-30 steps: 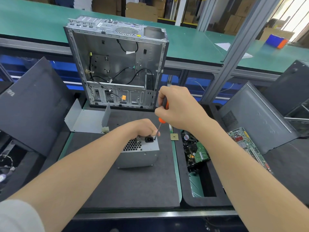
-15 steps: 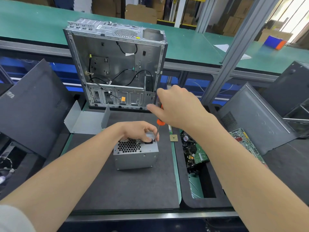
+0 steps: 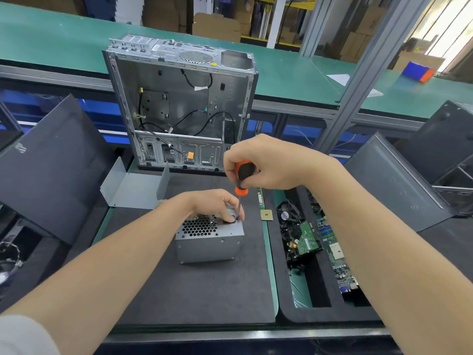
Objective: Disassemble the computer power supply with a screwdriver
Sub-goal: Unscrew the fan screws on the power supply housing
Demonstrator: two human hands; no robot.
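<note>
A big open metal computer case [image 3: 179, 106] stands up at the far end of the dark mat [image 3: 204, 290]. A bent sheet of gray metal [image 3: 133, 190] lies on the mat just near the case, on the left. To the right of the mat, a black tray [image 3: 286, 303] holds green circuit boards [image 3: 307, 242].

The gray power supply [image 3: 210, 242] sits in the middle of the mat, with its side full of little holes facing up.

Both arms reach out from the near edge toward the box. The left hand [image 3: 212, 203] comes in from the left and holds the far top of the power supply, with its fingers bent down over it. The right hand [image 3: 271, 162] is higher up, with its wrist bent and its fingers wrapped around the orange and black screwdriver [image 3: 242, 180]. The screwdriver stands almost straight up. Its tip touches the top right corner of the power supply, right beside the left fingertips [image 3: 230, 217].

A small square chip [image 3: 266, 215] lies on the mat just right of the box.
</note>
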